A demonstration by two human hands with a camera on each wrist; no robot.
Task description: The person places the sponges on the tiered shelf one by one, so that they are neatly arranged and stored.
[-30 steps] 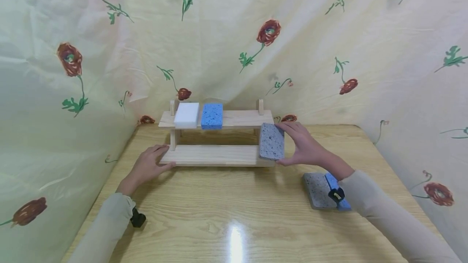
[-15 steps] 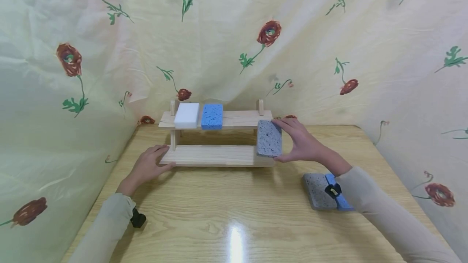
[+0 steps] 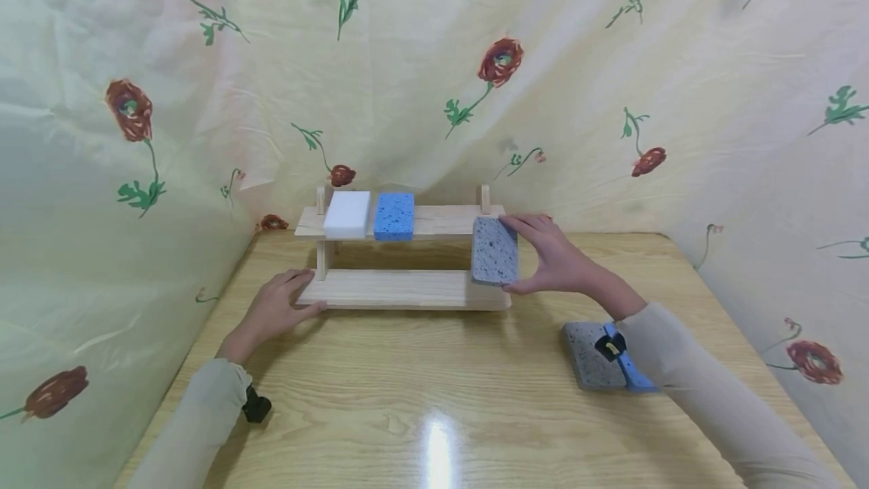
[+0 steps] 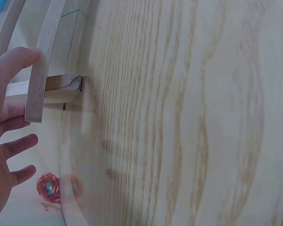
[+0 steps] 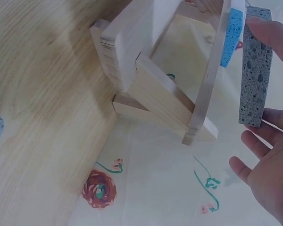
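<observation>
My right hand (image 3: 553, 259) pinches a grey speckled sponge (image 3: 494, 251) by its right side, thumb low and fingers at the top. In the head view the sponge overlaps the right end of the two-tier wooden shelf rack (image 3: 400, 289); the right wrist view shows it raised beside the upper board. My left hand (image 3: 274, 308) grips the left end of the lower board, its thumb on the front edge (image 4: 40, 70). A white sponge (image 3: 348, 214) and a blue sponge (image 3: 394, 216) lie side by side on the upper board, left of the grey one.
On the table (image 3: 380, 406), right of the rack, lie another grey sponge (image 3: 591, 357) and a blue sponge (image 3: 637, 376), partly under my right forearm in the head view. A flowered cloth (image 3: 421, 81) hangs behind and along the sides.
My right hand has lifted the grey sponge slightly and shifted it left, toward the upper board. My left hand and the rack have stayed put.
</observation>
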